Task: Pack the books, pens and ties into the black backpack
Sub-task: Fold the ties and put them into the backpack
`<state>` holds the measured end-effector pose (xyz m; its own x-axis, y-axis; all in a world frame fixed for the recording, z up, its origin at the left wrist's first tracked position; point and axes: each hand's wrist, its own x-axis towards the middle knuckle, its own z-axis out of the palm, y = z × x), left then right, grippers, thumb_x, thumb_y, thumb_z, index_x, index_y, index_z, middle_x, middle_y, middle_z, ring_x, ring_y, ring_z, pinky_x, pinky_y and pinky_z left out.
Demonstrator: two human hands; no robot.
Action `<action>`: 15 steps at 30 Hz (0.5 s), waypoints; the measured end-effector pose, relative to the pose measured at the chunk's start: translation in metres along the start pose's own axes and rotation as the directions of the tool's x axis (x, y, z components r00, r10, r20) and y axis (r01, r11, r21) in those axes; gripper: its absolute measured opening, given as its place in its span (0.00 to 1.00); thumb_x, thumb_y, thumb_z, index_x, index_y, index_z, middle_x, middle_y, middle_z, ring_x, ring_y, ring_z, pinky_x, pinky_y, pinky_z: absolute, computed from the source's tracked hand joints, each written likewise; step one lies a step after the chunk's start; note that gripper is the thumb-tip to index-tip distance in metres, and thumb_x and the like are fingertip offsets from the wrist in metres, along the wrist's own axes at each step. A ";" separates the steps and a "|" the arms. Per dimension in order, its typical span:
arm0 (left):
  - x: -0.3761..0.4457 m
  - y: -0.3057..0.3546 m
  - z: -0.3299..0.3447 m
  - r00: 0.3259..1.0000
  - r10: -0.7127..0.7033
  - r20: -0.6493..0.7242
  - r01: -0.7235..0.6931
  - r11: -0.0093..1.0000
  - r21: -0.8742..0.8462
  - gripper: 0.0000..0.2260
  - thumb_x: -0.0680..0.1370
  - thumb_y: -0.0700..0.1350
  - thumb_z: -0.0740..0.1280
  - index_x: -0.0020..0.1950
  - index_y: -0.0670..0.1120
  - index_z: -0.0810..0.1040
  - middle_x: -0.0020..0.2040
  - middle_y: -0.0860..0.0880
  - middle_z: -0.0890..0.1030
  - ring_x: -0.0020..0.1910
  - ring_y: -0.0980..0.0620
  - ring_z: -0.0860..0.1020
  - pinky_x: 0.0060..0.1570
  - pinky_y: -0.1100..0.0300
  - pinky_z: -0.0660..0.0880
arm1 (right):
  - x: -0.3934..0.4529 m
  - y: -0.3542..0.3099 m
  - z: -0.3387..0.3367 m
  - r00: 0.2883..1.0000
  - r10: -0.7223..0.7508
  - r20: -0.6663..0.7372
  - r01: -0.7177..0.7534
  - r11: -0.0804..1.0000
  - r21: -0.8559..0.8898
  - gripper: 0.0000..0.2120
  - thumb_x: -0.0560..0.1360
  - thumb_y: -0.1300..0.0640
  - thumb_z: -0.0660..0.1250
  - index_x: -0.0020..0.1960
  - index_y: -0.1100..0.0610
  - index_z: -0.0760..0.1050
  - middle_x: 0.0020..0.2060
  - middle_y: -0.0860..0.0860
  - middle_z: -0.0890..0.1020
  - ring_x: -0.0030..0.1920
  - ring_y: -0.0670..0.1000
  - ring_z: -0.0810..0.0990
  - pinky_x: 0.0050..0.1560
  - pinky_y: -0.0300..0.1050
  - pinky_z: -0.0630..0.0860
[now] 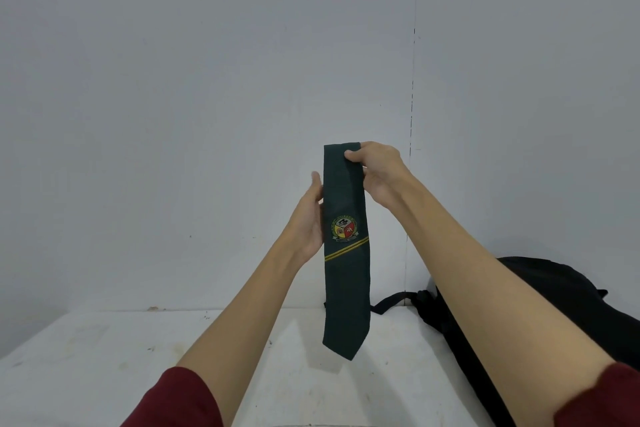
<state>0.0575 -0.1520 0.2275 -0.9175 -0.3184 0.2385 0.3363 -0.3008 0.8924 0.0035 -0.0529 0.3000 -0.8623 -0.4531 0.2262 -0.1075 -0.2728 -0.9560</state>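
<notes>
A dark green tie [346,288] with a crest and yellow diagonal stripes hangs in the air, its pointed tip down above the table. My right hand [379,172] pinches its top edge, thumb on the front. My left hand [310,218] lies along the tie's left side, with the fingers behind the cloth and the thumb at its edge. The black backpack [568,308] lies on the table at the right, partly hidden by my right forearm. No books or pens are in view.
A white table [104,357] with some stains fills the lower part of the view. A plain grey wall [207,80] stands right behind it. A backpack strap [388,303] reaches left along the table's back edge.
</notes>
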 end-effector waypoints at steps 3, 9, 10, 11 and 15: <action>0.000 -0.003 -0.004 0.998 0.005 0.057 -0.007 0.999 0.038 0.27 0.78 0.64 0.49 0.61 0.47 0.76 0.54 0.44 0.82 0.51 0.46 0.81 0.54 0.52 0.76 | -0.004 -0.002 0.002 1.000 0.017 0.011 -0.017 0.999 -0.027 0.08 0.76 0.66 0.65 0.55 0.63 0.75 0.48 0.58 0.80 0.49 0.57 0.78 0.47 0.57 0.77; -0.005 -0.006 -0.011 0.996 -0.033 0.083 0.017 0.983 0.184 0.20 0.68 0.54 0.69 0.55 0.45 0.77 0.49 0.46 0.83 0.48 0.47 0.80 0.52 0.51 0.77 | -0.003 -0.003 0.006 0.999 0.035 0.015 -0.035 0.999 0.033 0.08 0.75 0.69 0.65 0.54 0.67 0.74 0.48 0.61 0.79 0.51 0.58 0.78 0.58 0.58 0.76; -0.004 -0.007 -0.013 0.997 -0.028 0.069 0.014 0.981 0.196 0.20 0.68 0.53 0.70 0.55 0.44 0.77 0.49 0.46 0.83 0.49 0.47 0.80 0.52 0.51 0.78 | -0.003 -0.003 0.006 0.999 0.033 0.017 -0.033 0.999 0.021 0.08 0.74 0.69 0.66 0.53 0.68 0.74 0.48 0.61 0.79 0.50 0.58 0.78 0.58 0.56 0.77; -0.003 -0.008 -0.015 0.998 -0.021 0.052 0.009 0.977 0.211 0.21 0.67 0.52 0.71 0.56 0.44 0.77 0.50 0.45 0.83 0.50 0.46 0.80 0.52 0.50 0.78 | -0.002 -0.004 0.007 0.999 0.029 0.015 -0.029 1.000 0.001 0.07 0.74 0.69 0.66 0.52 0.68 0.74 0.48 0.61 0.79 0.50 0.58 0.78 0.57 0.56 0.77; 0.000 -0.012 -0.017 0.999 0.001 0.039 -0.011 0.969 0.248 0.26 0.66 0.51 0.73 0.61 0.42 0.74 0.55 0.42 0.81 0.53 0.44 0.80 0.57 0.48 0.76 | 0.000 -0.005 0.008 1.000 0.016 -0.011 -0.017 0.998 -0.053 0.07 0.74 0.69 0.66 0.51 0.67 0.73 0.43 0.58 0.78 0.47 0.56 0.77 0.55 0.53 0.77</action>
<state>0.0567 -0.1638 0.2100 -0.9247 -0.2835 0.2542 0.2829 -0.0648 0.9570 0.0076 -0.0579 0.3062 -0.8695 -0.4478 0.2084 -0.1189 -0.2197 -0.9683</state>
